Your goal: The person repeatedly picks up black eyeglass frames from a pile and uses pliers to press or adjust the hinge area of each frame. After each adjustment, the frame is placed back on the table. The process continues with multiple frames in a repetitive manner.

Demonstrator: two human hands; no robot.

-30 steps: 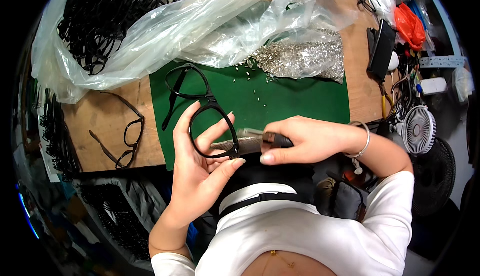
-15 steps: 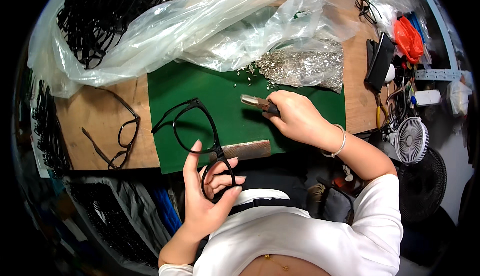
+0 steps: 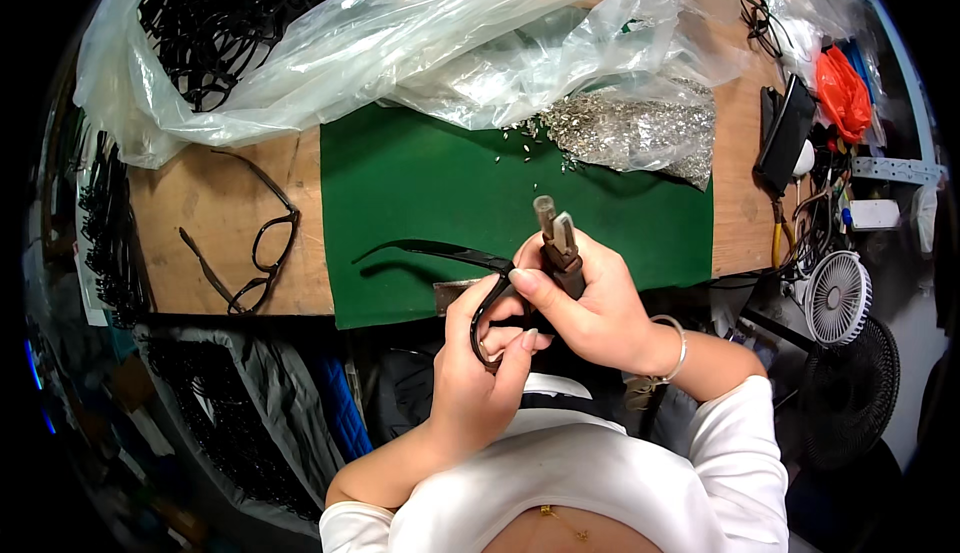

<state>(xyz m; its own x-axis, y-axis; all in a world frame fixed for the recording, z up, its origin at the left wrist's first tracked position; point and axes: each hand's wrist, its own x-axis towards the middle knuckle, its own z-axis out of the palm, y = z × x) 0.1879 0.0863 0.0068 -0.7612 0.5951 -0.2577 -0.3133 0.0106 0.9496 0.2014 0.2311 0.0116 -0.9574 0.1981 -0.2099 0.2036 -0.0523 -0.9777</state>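
My left hand (image 3: pixel 472 378) is closed around the rim of a black eyeglass frame (image 3: pixel 440 250), with one temple stretched out to the left above the green mat (image 3: pixel 420 183). My right hand (image 3: pixel 605 303) grips a pair of pliers (image 3: pixel 565 263), their metal jaws pointing up and away from me. The right thumb and fingertips also touch the frame near the hinge corner. Fingers cover most of the front of the frame. Under the left hand's knuckles, a metal strip (image 3: pixel 450 296) shows at the mat's near edge.
Another black eyeglass frame (image 3: pixel 272 253) lies on the wooden tabletop at left. Small metal pieces (image 3: pixel 620 128) spill from a clear plastic bag at the back right. A large plastic bag (image 3: pixel 320 73) holds many black frames. Yellow-handled pliers (image 3: pixel 778 238) and a small fan (image 3: pixel 836 298) are at right.
My hands have come together. The right hand brought the pliers left and down toward me, turning the jaws upward. My left hand moved right and tilted the eyeglass frame, its temple now pointing left.
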